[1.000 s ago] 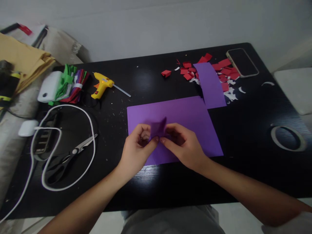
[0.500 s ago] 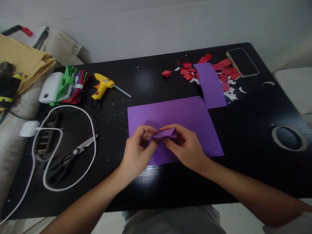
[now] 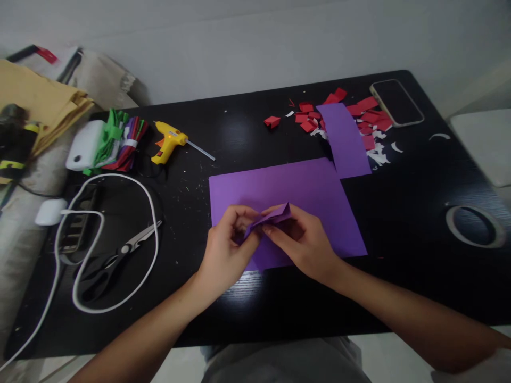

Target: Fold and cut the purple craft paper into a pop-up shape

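Between my two hands is a small folded piece of purple paper (image 3: pixel 275 214), tilted with its right corner up. My left hand (image 3: pixel 228 244) pinches its left end between thumb and fingers. On the other end, my right hand (image 3: pixel 307 239) has thumb and fingers closed round the fold. Both hands are just over a stack of purple paper sheets (image 3: pixel 279 183), and they hide its front middle. A narrower purple paper strip (image 3: pixel 348 141) touches the stack's far right corner and covers part of a pile of red paper pieces (image 3: pixel 367 111).
A yellow glue gun (image 3: pixel 170 142) lies at the back left, beside bundled green and red strips (image 3: pixel 120 141). Black-handled scissors (image 3: pixel 123 252) sit inside a looped white cable (image 3: pixel 155 234). To the right are a tape roll (image 3: pixel 453 218) and a phone (image 3: pixel 397 101).
The folded purple paper has turned in my fingers, its right corner now pointing further up. My right thumb has shifted slightly left along the fold.
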Tool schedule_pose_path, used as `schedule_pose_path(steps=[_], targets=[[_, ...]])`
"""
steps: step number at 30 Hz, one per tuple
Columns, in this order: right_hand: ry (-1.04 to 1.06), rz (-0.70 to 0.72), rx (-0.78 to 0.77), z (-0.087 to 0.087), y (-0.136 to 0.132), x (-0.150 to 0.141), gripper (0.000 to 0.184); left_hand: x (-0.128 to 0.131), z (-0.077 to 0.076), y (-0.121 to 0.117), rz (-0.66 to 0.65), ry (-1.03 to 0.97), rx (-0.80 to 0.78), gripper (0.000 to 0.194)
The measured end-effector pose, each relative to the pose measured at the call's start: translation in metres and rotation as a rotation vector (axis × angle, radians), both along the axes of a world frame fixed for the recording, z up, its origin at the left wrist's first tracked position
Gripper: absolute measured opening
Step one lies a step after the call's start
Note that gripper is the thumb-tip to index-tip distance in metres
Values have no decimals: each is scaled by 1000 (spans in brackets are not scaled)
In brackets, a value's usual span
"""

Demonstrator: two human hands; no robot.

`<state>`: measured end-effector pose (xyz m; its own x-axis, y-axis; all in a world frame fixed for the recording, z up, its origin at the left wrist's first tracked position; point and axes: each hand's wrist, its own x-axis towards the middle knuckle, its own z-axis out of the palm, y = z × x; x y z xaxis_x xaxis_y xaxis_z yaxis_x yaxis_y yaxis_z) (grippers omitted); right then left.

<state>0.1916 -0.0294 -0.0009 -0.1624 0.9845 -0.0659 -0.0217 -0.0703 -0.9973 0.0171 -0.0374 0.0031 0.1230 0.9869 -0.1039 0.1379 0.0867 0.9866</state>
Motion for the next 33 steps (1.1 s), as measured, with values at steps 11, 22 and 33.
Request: schedule_pose_path(steps=[11,22,33], targets=[[-198,-50,12,1,3,5,10,-3,-1,-2,-48,285,226,12],[-143,-49,40,6,7,9,13,-1,1,-4,-57,303,279,13],[-150,35,-127,-1,10,5,13,-13,2,9,-105,364,271,13]])
